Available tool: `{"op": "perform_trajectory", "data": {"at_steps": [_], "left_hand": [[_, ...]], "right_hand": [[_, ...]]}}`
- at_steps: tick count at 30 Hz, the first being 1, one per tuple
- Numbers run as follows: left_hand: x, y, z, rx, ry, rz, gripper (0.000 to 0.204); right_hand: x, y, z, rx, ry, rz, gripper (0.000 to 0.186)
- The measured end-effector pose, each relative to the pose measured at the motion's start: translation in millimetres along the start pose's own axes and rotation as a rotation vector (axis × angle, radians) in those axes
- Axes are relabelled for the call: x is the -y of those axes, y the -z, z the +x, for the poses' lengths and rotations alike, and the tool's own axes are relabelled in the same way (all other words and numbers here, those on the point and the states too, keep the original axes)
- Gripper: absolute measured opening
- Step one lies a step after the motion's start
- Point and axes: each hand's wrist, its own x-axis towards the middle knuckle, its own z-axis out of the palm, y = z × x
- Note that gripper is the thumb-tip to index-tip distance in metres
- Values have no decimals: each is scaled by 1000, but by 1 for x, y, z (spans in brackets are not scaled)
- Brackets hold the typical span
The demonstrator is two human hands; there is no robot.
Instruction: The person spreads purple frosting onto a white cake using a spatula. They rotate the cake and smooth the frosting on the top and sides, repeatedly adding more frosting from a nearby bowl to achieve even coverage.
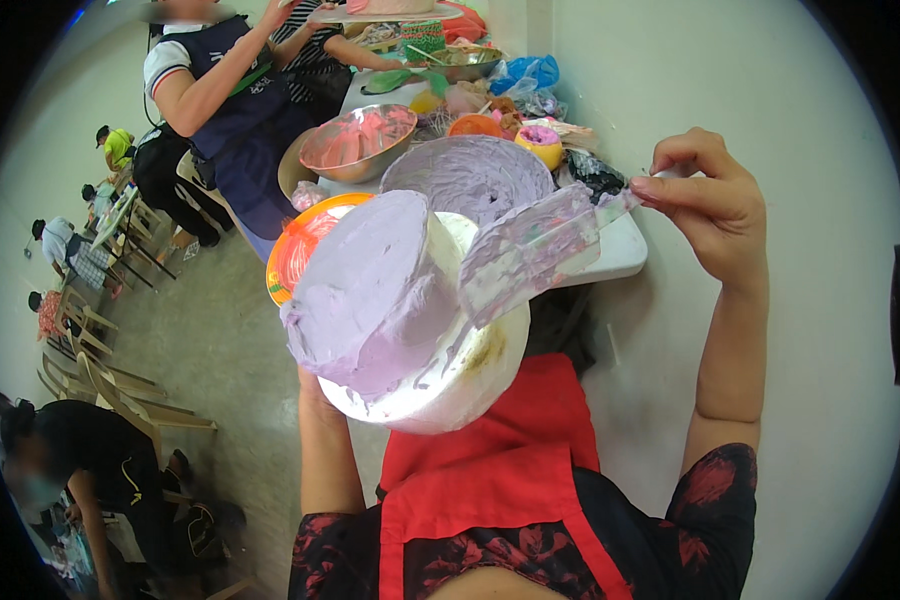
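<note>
A round cake covered in pale purple icing is tilted in front of me on a round white cake stand. The icing looks fairly smooth on top and rougher along the lower side. My left hand holds the stand up from beneath; only its wrist side shows, with the fingers hidden behind the stand. Pinched between the fingers of my right hand is the end of a wide, flat spatula. Purple icing smears its blade, whose tip is at the cake's right side.
Behind the cake are a bowl of purple icing, a metal bowl of pink icing and an orange-rimmed plate. Bags and small tubs crowd the white table by the wall. A co-worker in a navy apron stands at left.
</note>
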Motion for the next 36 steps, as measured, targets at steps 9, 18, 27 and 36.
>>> {"op": "perform_trajectory", "data": {"at_steps": [9, 18, 27, 36], "left_hand": [[3, 4, 1, -16, 4, 61, 63], [2, 1, 0, 33, 33, 18, 66], [0, -11, -1, 31, 74, -50, 64], [-4, -5, -2, 30, 57, -32, 65]], "right_hand": [[55, -14, 7, 1, 263, -228, 21], [47, -6, 4, 6, 261, -301, 26], [40, 3, 2, 28, 222, -275, 33], [15, 6, -2, 9, 158, -209, 36]]}}
